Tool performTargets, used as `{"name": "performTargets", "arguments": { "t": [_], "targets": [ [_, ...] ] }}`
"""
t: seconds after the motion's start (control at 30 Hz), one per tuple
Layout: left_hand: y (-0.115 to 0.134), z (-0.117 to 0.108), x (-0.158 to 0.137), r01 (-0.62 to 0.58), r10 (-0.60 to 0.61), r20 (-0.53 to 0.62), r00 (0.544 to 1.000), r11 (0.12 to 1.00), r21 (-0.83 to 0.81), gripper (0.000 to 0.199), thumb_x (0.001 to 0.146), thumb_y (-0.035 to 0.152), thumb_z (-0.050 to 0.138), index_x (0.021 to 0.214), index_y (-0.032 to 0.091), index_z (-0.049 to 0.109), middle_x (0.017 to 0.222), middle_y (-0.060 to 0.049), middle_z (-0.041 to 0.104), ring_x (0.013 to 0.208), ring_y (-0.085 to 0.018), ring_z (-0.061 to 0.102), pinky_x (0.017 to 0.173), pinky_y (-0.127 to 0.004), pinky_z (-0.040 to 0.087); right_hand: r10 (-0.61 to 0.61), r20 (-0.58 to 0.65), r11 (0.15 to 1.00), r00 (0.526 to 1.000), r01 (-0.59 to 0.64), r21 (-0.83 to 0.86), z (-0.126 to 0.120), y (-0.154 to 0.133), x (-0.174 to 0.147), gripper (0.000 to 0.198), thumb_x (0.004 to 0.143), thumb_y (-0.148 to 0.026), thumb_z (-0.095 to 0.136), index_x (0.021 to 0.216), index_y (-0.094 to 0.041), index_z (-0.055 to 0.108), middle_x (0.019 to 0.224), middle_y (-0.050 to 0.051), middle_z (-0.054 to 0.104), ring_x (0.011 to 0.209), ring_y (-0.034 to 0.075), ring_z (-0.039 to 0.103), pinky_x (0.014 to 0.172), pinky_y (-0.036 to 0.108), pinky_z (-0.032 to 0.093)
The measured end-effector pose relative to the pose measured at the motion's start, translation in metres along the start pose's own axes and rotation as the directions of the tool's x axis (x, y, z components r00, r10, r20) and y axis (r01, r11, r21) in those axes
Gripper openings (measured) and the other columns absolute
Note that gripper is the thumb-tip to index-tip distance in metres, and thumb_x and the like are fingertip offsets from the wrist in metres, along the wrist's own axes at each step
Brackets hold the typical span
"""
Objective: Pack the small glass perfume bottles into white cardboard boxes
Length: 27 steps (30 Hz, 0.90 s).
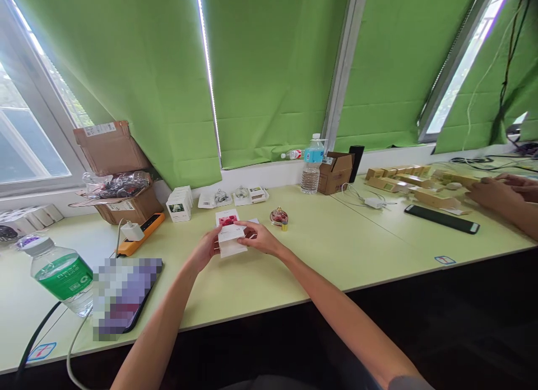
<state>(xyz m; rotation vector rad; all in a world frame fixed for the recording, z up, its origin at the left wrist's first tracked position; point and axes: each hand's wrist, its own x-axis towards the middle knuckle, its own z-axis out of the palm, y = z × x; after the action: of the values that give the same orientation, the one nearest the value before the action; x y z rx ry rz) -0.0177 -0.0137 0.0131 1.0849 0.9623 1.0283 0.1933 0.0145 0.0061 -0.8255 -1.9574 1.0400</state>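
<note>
Centrally: left hand (205,249) and right hand (260,238), fingers curled, pinching a small white box (230,233) with a red picture between them, just above the pale green surface (336,244). Just right of the right hand: glass ornament (279,217). Beyond: stacked white boxes (180,204). Far right: another person's hands (500,191).

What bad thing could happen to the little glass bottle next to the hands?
1. The small round bottle stands loose on the table just beside the right hand. A careless sweep of that hand could likely knock it over or send it rolling.
2. Both the left hand and the right one pinch the thin white box. Squeezing hard might crease it.
</note>
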Motion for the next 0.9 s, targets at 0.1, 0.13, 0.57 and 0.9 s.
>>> {"name": "performTargets", "arguments": {
  "t": [0.1, 0.13, 0.57, 0.9],
  "targets": [
    [0.000, -0.004, 0.001, -0.073, 0.076, -0.076, 0.994, 0.997, 0.033, 0.055, 0.078, 0.053, 0.058, 0.122, 0.020, 0.056, 0.117, -0.013, 0.063, 0.091, -0.023, 0.066, 0.072, -0.029, 0.051, 0.016, -0.028, 0.999, 0.999, -0.015, 0.030, -0.001, 0.001, 0.001, 0.061, 0.072, -0.036, 0.069, 0.130, -0.025, 0.052, 0.084, 0.002, 0.061, 0.070, 0.013, 0.055, 0.066, 0.027, 0.048],
    [0.001, -0.005, 0.001, -0.086, 0.089, -0.105, 0.990, 0.996, 0.032, 0.057, 0.078, 0.051, 0.059, 0.126, 0.022, 0.053, 0.118, -0.013, 0.062, 0.088, -0.022, 0.066, 0.072, -0.030, 0.051, 0.024, -0.038, 0.999, 0.999, -0.023, 0.046, -0.001, 0.001, 0.001, 0.061, 0.072, -0.036, 0.069, 0.130, -0.024, 0.051, 0.084, 0.002, 0.061, 0.070, 0.013, 0.055, 0.064, 0.026, 0.049],
    [0.009, -0.002, -0.006, -0.151, 0.142, 0.083, 0.986, 0.982, 0.112, 0.067, 0.079, 0.030, 0.055, 0.141, 0.033, 0.030, 0.117, -0.005, 0.062, 0.093, -0.021, 0.064, 0.087, -0.046, 0.049, 0.081, -0.097, 0.983, 0.992, -0.063, 0.171, -0.006, 0.001, 0.001, 0.056, 0.075, -0.036, 0.066, 0.129, -0.025, 0.052, 0.084, 0.002, 0.063, 0.068, 0.013, 0.056, 0.056, 0.023, 0.050],
    [0.013, 0.011, -0.013, -0.226, 0.209, 0.095, 0.973, 0.942, 0.246, 0.060, 0.072, 0.027, 0.058, 0.131, 0.028, 0.049, 0.133, -0.009, 0.051, 0.109, -0.027, 0.056, 0.089, -0.042, 0.047, 0.058, -0.132, 0.995, 0.990, -0.046, 0.090, -0.008, 0.009, 0.002, 0.054, 0.074, -0.032, 0.066, 0.126, -0.022, 0.055, 0.084, 0.003, 0.065, 0.069, 0.014, 0.056, 0.057, 0.023, 0.046]
  ]
}}
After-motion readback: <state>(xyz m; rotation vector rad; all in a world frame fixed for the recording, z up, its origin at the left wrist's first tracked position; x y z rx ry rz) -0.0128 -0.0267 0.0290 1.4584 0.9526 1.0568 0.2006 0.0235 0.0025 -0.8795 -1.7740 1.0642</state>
